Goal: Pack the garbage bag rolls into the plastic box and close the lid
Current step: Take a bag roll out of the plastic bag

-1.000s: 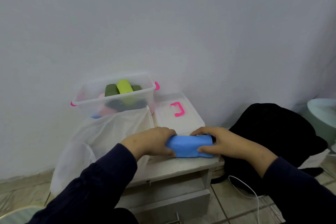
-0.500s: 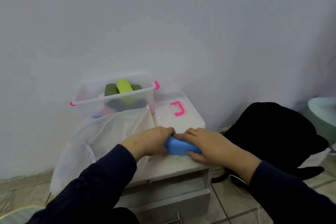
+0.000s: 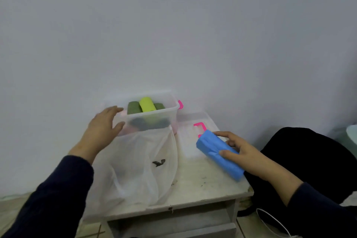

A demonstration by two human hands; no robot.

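A clear plastic box point(image 3: 170, 111) with pink clips stands at the back of a small white cabinet point(image 3: 202, 185), against the wall. Several green, yellow-green, dark and pink rolls point(image 3: 147, 104) lie in it. Its clear lid point(image 3: 190, 141) with a pink handle lies flat to the right of the box. My right hand point(image 3: 238, 149) grips a blue garbage bag roll point(image 3: 216, 152) above the lid's near edge. My left hand point(image 3: 105, 126) reaches with spread fingers to the box's left front corner, thumb against its wall.
A thin white plastic bag point(image 3: 139, 168) lies crumpled in front of the box and hangs over the cabinet's left side. A black bag point(image 3: 313, 160) sits on the floor at right, with a white cable point(image 3: 270, 220) beside it. A pale round object point(image 3: 352, 135) shows at the far right edge.
Both hands held the blue roll on the cabinet top before. My left hand has let go and moved up to the box. My right hand alone has lifted the roll to the right.
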